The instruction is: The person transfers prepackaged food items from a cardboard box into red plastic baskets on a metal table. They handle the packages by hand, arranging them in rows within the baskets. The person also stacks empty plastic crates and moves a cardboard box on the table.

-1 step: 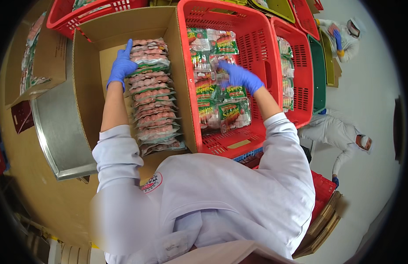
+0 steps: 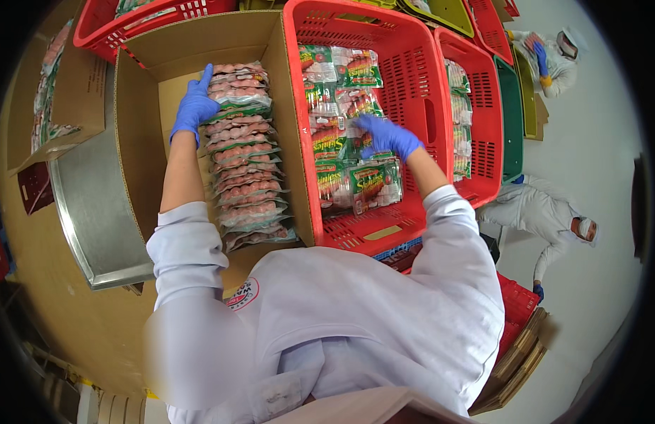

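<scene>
Inside a cardboard box [image 2: 145, 134], a long row of sausage packs [image 2: 246, 169] in clear plastic film stands on edge. My left hand [image 2: 195, 104], in a blue glove, rests against the left side of the row near its far end, index finger stretched out. Right of the box is a red crate [image 2: 405, 78] with flat sausage packs [image 2: 373, 185] bearing green labels in two columns. Over the right-hand column hovers my right hand [image 2: 388, 136], also blue-gloved. Its fingers are spread and partly bent above a pack, and no pack is lifted in it.
A second red crate [image 2: 483, 106] with packs stands to the right. On the left are a metal tray [image 2: 101, 226] and another cardboard box [image 2: 87, 99] with packs. Two people in white [image 2: 553, 67] are at the right. Flattened cardboard [image 2: 515, 367] lies lower right.
My right hand has shifted slightly toward me over the packs in the red crate. My left hand stays against the row in the box.
</scene>
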A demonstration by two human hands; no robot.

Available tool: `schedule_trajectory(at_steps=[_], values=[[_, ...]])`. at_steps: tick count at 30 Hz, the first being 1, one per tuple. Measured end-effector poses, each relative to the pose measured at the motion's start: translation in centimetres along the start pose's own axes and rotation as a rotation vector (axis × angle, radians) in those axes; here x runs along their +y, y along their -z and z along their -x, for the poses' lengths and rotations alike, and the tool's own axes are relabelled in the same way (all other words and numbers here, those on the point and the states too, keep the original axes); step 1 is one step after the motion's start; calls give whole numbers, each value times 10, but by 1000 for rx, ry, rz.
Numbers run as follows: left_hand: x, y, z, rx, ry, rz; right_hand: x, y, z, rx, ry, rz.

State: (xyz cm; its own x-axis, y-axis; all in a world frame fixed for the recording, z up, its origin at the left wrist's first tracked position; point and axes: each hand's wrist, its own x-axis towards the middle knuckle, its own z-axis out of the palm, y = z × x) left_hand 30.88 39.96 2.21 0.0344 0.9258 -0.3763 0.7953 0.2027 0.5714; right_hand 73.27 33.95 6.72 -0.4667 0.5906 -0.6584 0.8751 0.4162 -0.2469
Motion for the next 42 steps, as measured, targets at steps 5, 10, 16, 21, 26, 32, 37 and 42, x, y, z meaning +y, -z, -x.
schedule_trajectory(at_steps=[5,10,16,21,26,32,37,42], values=[[-4,7,-16,-86,90,-131,-6,-65,46,-368,-355,-128],[-21,-14,-28,187,-202,-251,14,-81,37,-153,-130,54],[-32,-12,-28,-31,-233,378,-15,-53,62,-111,-45,-143],[-13,-20,-8,78,-144,136,-26,3,79,-22,-226,125],[-2,-17,-2,73,-88,175,-83,128,71,942,-77,-172],[-3,-10,7,108,-102,218,-243,211,-51,1362,547,-130],[-11,-30,22,325,-242,400,-168,138,-217,768,231,457],[6,-13,30,471,-202,231,-189,141,-210,565,58,620]])
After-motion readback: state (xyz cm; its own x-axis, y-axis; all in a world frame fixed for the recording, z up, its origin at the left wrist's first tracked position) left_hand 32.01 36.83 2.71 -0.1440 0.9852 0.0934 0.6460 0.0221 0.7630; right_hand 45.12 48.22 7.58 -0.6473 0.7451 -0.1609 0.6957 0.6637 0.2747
